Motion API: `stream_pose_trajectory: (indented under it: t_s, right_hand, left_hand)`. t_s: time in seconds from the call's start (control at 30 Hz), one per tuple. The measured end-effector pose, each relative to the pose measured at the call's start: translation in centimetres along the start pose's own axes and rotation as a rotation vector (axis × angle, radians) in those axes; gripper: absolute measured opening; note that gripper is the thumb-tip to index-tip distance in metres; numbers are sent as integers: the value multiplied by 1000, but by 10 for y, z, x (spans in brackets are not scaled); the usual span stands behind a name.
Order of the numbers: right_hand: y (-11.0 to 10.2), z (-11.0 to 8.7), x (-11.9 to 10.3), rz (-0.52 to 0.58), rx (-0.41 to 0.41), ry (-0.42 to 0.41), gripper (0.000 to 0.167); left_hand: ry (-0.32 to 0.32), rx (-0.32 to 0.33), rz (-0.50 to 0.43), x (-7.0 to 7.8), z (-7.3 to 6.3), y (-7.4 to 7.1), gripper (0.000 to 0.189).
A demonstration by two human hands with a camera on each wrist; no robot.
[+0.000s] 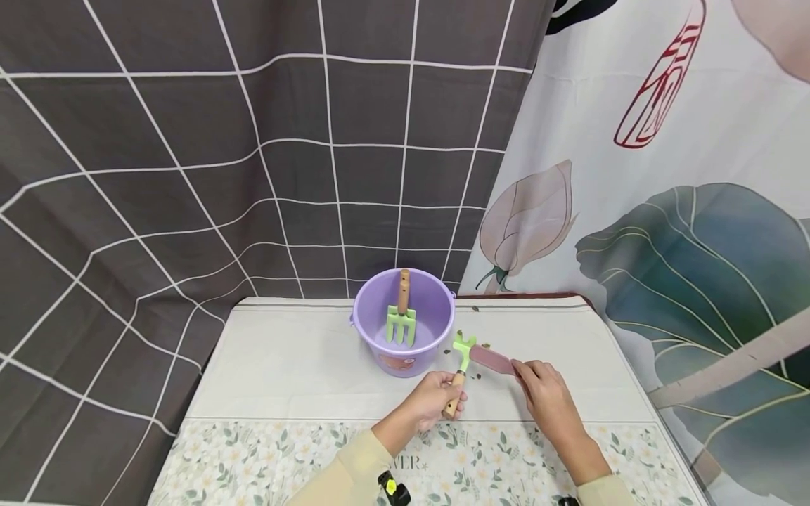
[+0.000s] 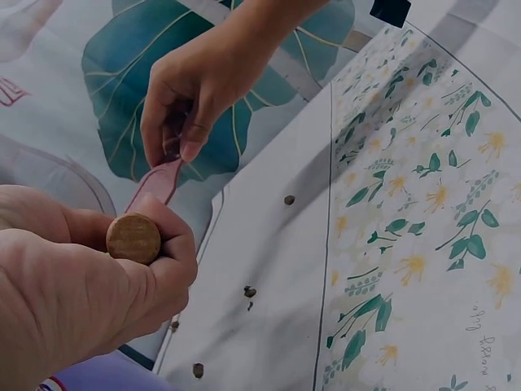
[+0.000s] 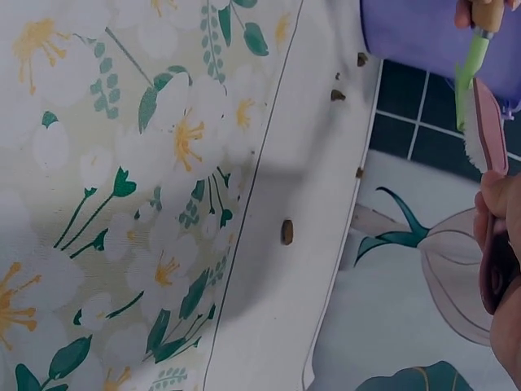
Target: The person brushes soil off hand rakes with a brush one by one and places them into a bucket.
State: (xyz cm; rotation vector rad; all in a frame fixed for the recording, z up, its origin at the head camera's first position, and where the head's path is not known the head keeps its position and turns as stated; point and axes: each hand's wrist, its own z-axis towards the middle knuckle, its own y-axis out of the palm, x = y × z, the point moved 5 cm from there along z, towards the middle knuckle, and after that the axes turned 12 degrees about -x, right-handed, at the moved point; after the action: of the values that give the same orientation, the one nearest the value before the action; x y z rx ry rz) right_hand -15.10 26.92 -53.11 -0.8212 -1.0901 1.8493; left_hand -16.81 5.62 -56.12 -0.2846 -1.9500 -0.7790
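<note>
Sleeve and strap: nearest us, a cream sleeve [image 1: 348, 471] of smooth-looking cloth, with a black wrist device [image 1: 397, 492] bearing a yellow mark.
Printed band: we see white blossoms, yellow centres and green leaves on the near part of the table cover [image 1: 266, 457], bounded by a thin dark line.
Left hand: this hand [image 1: 436, 400] grips a round wooden handle, fingers curled about it.
Right hand: this hand [image 1: 550, 397] pinches the end of the brush between thumb and fingers.
Green tool: we find it [image 1: 465, 360] held above the plain white part, towards the far edge and right of the bucket; bright green pronged head, slim neck, pale turned-wood handle with a rounded butt.
Brush: a flat, dusty-pink brush [image 1: 493, 360] with short white bristles facing the green head; we cannot tell whether they touch.
Brown bits: small, rough, dark crumbs [image 3: 287, 232] scattered between bucket and right edge.
Bucket: glossy lilac, round, flaring upward [image 1: 427, 360], near the middle of the far edge, a sticker on its front.
Fork: green prongs down, wooden handle leaning up inside the bucket [image 1: 403, 309].
Curtains: beyond the far edge, grey cloth [image 1: 373, 176] with white grid lines; rightward, white cloth [image 1: 569, 105] with printed lotus shapes.
</note>
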Motion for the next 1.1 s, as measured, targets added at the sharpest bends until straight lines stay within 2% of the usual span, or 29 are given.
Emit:
stream_pose_trajectory:
  t_s: [0.13, 0.23, 0.27, 0.37, 0.43, 0.63, 0.77, 0.8, 0.9, 1.1]
  right_hand:
    - [-2, 0, 1, 3, -8, 9, 40]
    - [-3, -1, 2, 2, -9, 10, 24]
    - [-3, -2, 2, -1, -7, 10, 29]
    - [-4, -2, 2, -6, 14, 5, 58]
    - [-5, -2, 1, -7, 24, 8, 61]
    - [-5, -3, 1, 1, 38, 16, 51]
    - [-7, -1, 3, 11, 44, 24, 25]
    - [-7, 0, 3, 12, 44, 30, 24]
    - [-9, 2, 5, 22, 48, 45, 43]
    - [-15, 3, 9, 38, 58, 93, 46]
  left_hand:
    - [4, 10, 3, 1, 0, 0, 36]
    - [7, 12, 8, 1, -1, 0, 35]
    - [8, 13, 9, 1, -1, 0, 35]
    - [0, 14, 12, 0, -1, 0, 33]
    - [-2, 19, 11, -1, -1, 0, 32]
    - [-3, 31, 15, -2, -2, -1, 32]
    - [-8, 27, 9, -2, -1, -2, 33]
    - [-6, 25, 11, -1, -1, -2, 33]
    - [-5, 24, 2, -1, 0, -3, 34]
    - [-12, 28, 2, -4, -1, -5, 32]
